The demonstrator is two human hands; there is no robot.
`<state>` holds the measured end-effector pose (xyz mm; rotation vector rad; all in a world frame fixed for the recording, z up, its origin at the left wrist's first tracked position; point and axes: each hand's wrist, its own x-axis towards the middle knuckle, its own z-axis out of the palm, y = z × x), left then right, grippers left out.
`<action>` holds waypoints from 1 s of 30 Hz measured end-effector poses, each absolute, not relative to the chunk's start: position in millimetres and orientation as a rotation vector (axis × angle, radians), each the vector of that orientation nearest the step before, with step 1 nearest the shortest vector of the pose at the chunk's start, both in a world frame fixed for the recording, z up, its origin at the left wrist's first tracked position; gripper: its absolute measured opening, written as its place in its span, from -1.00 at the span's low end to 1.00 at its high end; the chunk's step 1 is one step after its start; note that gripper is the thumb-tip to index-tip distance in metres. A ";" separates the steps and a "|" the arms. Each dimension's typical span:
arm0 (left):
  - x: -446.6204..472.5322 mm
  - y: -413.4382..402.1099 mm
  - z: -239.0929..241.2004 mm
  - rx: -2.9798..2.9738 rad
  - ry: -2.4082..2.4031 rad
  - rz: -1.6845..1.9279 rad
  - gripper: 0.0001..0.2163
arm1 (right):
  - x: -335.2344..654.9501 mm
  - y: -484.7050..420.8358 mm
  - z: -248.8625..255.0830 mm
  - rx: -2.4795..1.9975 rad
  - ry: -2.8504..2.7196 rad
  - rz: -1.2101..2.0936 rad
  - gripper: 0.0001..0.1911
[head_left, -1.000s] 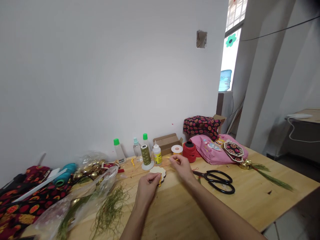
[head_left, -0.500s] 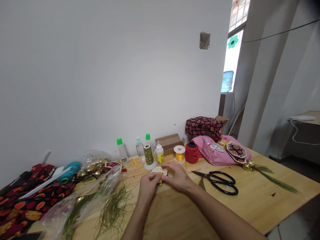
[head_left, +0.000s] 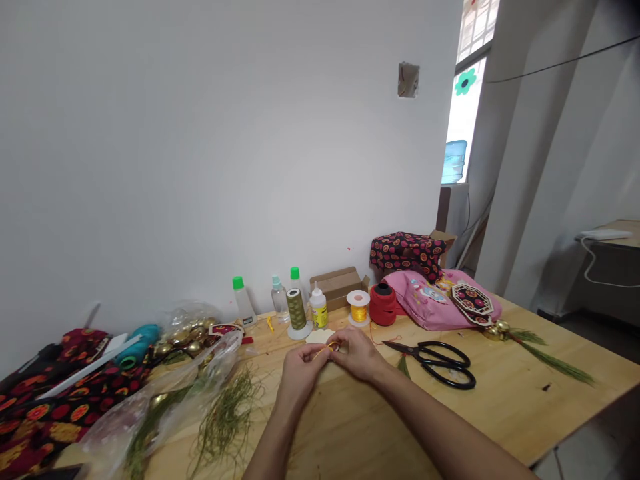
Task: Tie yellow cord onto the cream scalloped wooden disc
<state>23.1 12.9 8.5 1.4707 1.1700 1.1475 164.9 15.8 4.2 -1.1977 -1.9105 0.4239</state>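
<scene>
Fingertips of my left hand (head_left: 301,367) are pinched on a thin yellow cord (head_left: 325,349), which forms a small loop between the hands. My right hand (head_left: 353,353) is closed on the same cord from the other side, its fingers bent and nearly meeting the left ones. Behind the hands a pale, flat piece (head_left: 320,337) lies on the table, partly covered by my fingers. Beyond it stand a spool of olive thread (head_left: 297,312), a glue bottle (head_left: 319,309) and a spool of yellow cord (head_left: 359,310).
Black-handled scissors (head_left: 440,360) lie right of my hands, near a red thread cone (head_left: 383,307). At the left are loose green threads (head_left: 227,413), a plastic bag (head_left: 175,393) and patterned fabric (head_left: 75,413). A pink bag (head_left: 430,307) carries an octagonal ornament (head_left: 471,301).
The fingers of both hands have drawn closer together, and the right fingers have curled inward. The yellow cord now shows as a loop above the fingertips instead of hanging below them.
</scene>
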 end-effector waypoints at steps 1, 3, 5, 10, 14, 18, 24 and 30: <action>22.7 13.1 7.8 1.499 1.197 1.138 -0.74 | 165.2 16.6 3.3 -1.179 -1.895 0.462 -0.82; 21.8 13.4 7.2 1.526 1.259 1.137 -0.73 | 166.1 19.0 1.1 -1.139 -1.843 0.570 -0.73; 21.2 13.6 7.7 1.501 1.272 1.137 -0.72 | 167.6 21.4 -0.8 -1.093 -1.787 0.703 -0.66; 20.4 13.5 11.1 1.285 1.105 1.098 -0.77 | 173.7 21.0 0.1 -0.996 -1.726 0.993 -0.62; 19.4 13.3 12.3 1.251 1.048 1.052 -0.81 | 172.1 17.3 1.2 -0.909 -1.784 0.908 -0.57; 19.2 12.5 12.5 1.290 1.070 1.023 -0.82 | 168.1 19.1 -3.7 -0.971 -1.800 0.860 -0.55; 19.2 10.1 13.7 1.399 1.111 0.975 -0.79 | 173.1 23.1 -8.3 -0.955 -1.748 1.059 -0.56; 17.5 13.2 11.6 1.400 1.097 0.980 -0.79 | 175.2 18.6 1.2 -0.902 -1.734 1.137 -0.54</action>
